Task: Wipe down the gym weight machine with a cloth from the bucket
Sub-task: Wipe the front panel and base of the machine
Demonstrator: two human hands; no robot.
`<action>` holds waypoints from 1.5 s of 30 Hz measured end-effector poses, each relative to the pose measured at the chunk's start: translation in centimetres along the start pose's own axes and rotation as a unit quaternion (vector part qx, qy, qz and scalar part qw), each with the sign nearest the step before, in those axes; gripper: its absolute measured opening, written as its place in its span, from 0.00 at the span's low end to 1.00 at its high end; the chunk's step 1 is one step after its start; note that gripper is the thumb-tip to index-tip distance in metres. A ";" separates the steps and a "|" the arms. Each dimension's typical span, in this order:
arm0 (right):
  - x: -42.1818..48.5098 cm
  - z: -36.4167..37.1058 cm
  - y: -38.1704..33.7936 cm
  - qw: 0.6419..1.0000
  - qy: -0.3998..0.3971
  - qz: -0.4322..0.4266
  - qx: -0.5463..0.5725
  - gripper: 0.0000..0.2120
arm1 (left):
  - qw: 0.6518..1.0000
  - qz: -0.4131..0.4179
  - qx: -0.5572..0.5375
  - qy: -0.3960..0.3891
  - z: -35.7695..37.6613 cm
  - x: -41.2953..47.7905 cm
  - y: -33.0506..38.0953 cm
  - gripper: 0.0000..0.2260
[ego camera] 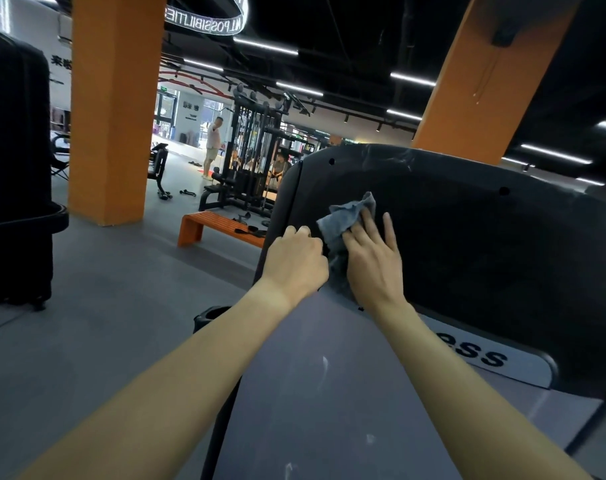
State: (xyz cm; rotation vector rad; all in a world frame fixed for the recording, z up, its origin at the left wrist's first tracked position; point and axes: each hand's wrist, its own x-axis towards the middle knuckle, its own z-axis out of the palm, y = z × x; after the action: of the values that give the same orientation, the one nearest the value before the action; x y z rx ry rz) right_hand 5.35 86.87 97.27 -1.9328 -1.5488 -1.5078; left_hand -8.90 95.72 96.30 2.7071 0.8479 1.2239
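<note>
while the right hand (pixel 371 261) presses the grey cloth (pixel 343 218) flat on the black machine cover (pixel 474 237), the left hand (pixel 294 261) grips its left edge. the bunched cloth could slip from under those straight fingers (pixel 370 226).

I can read black letters "ess" on the white strip (pixel 528 371) low on the weight machine (pixel 468 254) — the word's start is hidden. Overhead, a lit ring sign (pixel 204 21) carries "POSSIBILITIES", seen reversed. Dark characters on the far white wall (pixel 61 95) are cut off — I can't read them.
</note>
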 end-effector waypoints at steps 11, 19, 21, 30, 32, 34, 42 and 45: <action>1.8 0.6 -0.4 0.997 0.048 0.029 0.046 0.21 | 1.000 -0.009 0.002 -0.001 0.3 -0.4 -0.9 0.14; 5.6 1.1 -1.4 0.999 -0.019 -0.023 0.021 0.29 | 1.000 -0.013 0.007 0.001 0.1 -0.3 -1.8 0.12; 6.6 1.3 -1.8 1.000 -0.003 0.000 0.025 0.33 | 1.000 -0.018 0.008 0.009 0.0 -0.4 -2.2 0.12; 1.7 4.5 -4.5 0.950 -0.213 -0.211 -0.090 0.42 | 0.999 -0.042 0.012 0.000 0.0 -1.2 -3.5 0.13; 1.4 3.3 -3.1 0.964 -0.151 -0.193 -0.104 0.34 | 0.999 -0.044 0.003 -0.004 -0.1 -0.8 -3.3 0.13; 1.6 1.8 -1.0 0.988 -0.032 -0.127 -0.088 0.27 | 0.999 -0.036 -0.002 -0.002 -0.1 -0.4 -2.6 0.13; -1.7 -1.0 2.7 0.998 0.042 -0.037 -0.011 0.23 | 1.000 0.009 -0.023 0.001 1.5 0.1 2.5 0.12; -3.4 -2.0 4.9 0.994 -0.018 -0.101 -0.049 0.22 | 1.000 0.013 -0.027 0.006 2.1 0.1 4.5 0.14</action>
State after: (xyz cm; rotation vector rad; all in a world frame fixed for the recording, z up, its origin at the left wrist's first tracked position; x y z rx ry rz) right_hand 8.56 81.50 97.31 -1.9136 -1.7627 -1.6660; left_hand -5.35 92.32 96.08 2.6795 0.7719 1.2490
